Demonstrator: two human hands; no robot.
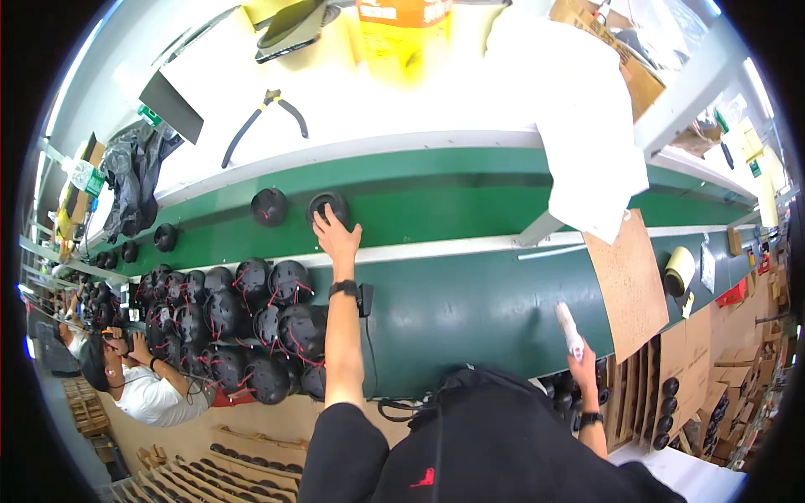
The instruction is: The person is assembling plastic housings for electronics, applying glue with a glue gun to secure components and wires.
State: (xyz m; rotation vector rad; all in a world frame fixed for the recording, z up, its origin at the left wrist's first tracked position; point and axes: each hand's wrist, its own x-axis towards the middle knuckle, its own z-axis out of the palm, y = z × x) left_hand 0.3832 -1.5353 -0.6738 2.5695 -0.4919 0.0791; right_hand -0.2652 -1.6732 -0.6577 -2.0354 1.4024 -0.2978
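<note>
My left hand (337,241) reaches to the far green strip, its fingertips resting on a black round housing (327,204). Those fingers are spread, with the thumb standing apart from the rim. Another black round housing (268,207) lies to its left on the same strip. At the right, near the bench's front edge, my right hand (582,369) is closed around the lower end of a slim white handheld tool (568,329), which points away from me; its exact kind is unclear. Several black domed housings with red wires (226,314) crowd the bench left of my left forearm.
A white-topped shelf (352,109) with pliers (267,117) runs across the far side. A white cloth (579,109) and a brown cardboard sheet (625,285) hang at the right, near a tape roll (679,270). A co-worker (159,390) is at the left.
</note>
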